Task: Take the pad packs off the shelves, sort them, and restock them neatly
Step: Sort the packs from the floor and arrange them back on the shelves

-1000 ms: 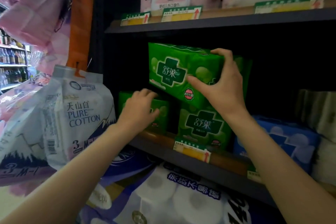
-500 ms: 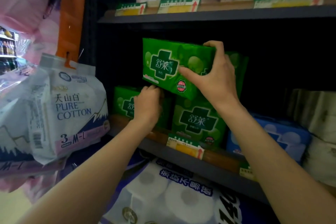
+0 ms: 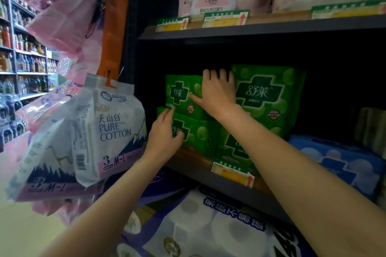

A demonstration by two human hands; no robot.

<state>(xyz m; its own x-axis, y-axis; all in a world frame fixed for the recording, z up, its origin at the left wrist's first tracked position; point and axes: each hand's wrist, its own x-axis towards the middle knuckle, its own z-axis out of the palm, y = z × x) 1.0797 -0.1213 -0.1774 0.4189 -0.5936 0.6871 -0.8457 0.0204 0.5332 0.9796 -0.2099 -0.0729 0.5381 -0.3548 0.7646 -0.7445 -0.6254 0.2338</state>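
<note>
Right hand (image 3: pixel 217 94) gripped the upper-left green pad pack (image 3: pixel 183 96) over its top edge; left hand (image 3: pixel 165 137) pressed the pack below (image 3: pixel 196 133). Four green packs sat stacked on the shelf (image 3: pixel 208 175); restocking looked mid-way, blue packs (image 3: pixel 334 160) untouched.

I'm facing a dark metal shelving unit (image 3: pixel 261 29), its recess deep in shadow, and green-and-yellow paper price tags (image 3: pixel 226 19) are clipped along the wooden front edges. An orange upright post (image 3: pixel 116 16) runs down its left side. Off to my left there's a pale, smooth floor (image 3: pixel 25 225) and, beyond it, a brightly lit grey rack of coloured bottles (image 3: pixel 23 64), too blurred to read. Light is strong there, dim in here.
</note>
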